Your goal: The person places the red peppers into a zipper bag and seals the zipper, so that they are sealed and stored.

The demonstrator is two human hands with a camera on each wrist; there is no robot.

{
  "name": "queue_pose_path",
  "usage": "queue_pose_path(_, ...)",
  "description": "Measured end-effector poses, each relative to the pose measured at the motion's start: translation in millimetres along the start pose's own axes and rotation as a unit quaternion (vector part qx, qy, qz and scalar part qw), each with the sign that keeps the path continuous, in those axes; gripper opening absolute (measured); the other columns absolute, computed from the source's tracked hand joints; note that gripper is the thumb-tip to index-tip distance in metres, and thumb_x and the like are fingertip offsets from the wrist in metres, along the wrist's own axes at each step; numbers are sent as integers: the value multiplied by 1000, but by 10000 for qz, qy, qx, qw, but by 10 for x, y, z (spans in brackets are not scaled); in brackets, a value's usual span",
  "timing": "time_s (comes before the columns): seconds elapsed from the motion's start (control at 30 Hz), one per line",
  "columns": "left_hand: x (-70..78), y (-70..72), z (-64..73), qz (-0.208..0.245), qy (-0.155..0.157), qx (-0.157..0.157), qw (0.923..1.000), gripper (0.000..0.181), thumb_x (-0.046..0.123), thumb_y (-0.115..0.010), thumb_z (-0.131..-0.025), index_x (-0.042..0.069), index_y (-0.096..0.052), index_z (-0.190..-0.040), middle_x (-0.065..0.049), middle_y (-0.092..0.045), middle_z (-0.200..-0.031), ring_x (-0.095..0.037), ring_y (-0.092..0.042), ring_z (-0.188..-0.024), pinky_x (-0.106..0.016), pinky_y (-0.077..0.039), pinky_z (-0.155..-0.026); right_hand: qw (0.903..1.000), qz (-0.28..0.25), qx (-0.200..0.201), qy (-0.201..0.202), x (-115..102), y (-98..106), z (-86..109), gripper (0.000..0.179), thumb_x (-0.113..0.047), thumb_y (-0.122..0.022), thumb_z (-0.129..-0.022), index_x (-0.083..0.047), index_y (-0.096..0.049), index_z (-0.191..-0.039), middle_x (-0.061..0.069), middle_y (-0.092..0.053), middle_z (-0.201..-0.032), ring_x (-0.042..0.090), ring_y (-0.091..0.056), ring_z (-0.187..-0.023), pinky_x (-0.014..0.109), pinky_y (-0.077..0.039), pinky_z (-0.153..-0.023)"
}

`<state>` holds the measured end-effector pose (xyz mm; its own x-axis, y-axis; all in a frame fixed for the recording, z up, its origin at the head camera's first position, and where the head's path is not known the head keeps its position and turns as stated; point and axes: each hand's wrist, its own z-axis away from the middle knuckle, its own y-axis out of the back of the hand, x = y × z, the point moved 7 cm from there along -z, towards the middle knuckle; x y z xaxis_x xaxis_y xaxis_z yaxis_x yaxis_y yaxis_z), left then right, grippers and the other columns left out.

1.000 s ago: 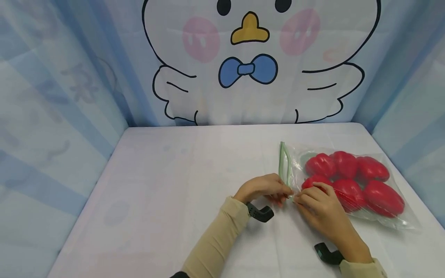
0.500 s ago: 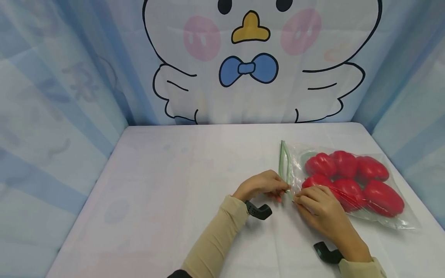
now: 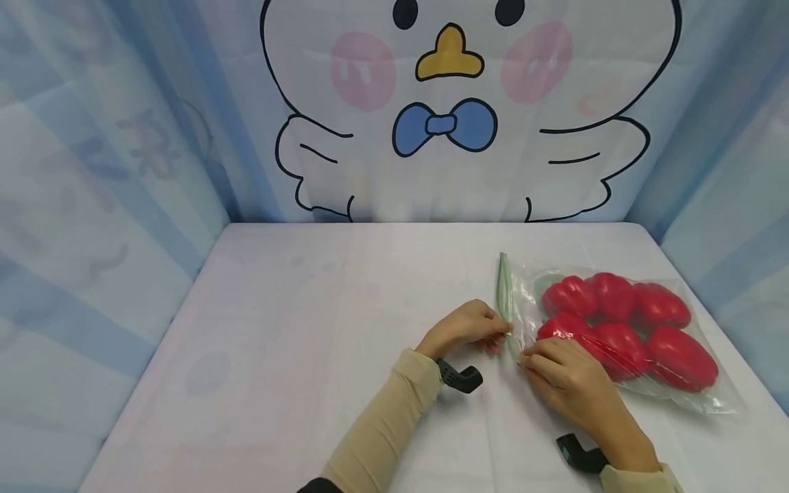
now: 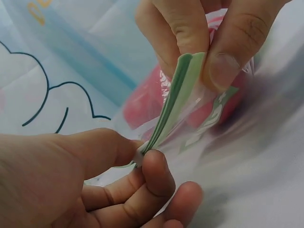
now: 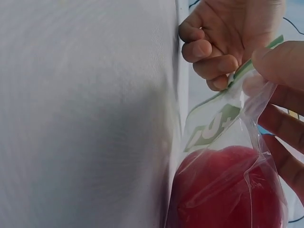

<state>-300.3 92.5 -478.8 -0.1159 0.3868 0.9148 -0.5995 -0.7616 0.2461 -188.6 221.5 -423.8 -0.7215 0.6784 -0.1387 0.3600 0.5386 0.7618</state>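
A clear zip bag point(image 3: 709, 342) lies on the right side of the table, its green zip strip point(image 3: 504, 287) facing left. Inside are several glossy red, rounded pieces point(image 3: 659, 305) that resemble peppers or tomatoes. My left hand point(image 3: 465, 325) pinches the strip between thumb and forefinger, at a small whitish piece point(image 4: 138, 156) in the left wrist view. Closer to me, my right hand point(image 3: 573, 383) pinches the strip's near end between thumb and fingers. Between the two hands the green edges point(image 4: 173, 99) lie side by side.
The white-covered table point(image 3: 277, 356) extends left of the hands. Behind it hangs a curtain point(image 3: 444, 178) with a cartoon figure, and blue curtains point(image 3: 92, 274) flank the sides. Each wrist wears a black camera mount point(image 3: 461, 376).
My left hand has slid a short way along the strip, away from my right hand. The strip's two green edges, apart earlier, now lie closer together. My right hand stays nearly in place.
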Motion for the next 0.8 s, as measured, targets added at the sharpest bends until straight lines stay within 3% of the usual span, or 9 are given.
queue_pose_path(0.27, 22, 82, -40, -121, -328, 775, 9964, 25, 23, -72, -99, 5, -78, -81, -4, -73, -71, -10, -63, -58, -20, -49, -55, 10000, 4, -74, -4, -13, 18, 12, 64, -59, -41, -107, -12, -82, -95, 0, -76, -98, 19, -69, -88, 2, -38, -105)
queue_pose_path(0.43, -3, 147, -52, -1, -298, 1151, 9929, 25, 24, -73, -99, 6, -79, -83, -5, -74, -72, -10, -64, -58, -20, -48, -54, 9998, -108, 103, 148, -32, 27, -5, 61, -57, -45, -107, -11, -83, -94, -1, -76, -96, 18, -69, -86, 3, -41, -103)
queue_pose_path(0.8, -55, 306, -30, 24, -261, 1580, 9871, 26, 25, -73, -98, 6, -79, -81, -4, -73, -69, -10, -63, -58, -21, -49, -52, 9966, -491, 379, 551, -142, 20, -21, 49, -50, -54, -106, -14, -83, -90, -4, -76, -95, 15, -69, -83, 8, -48, -98)
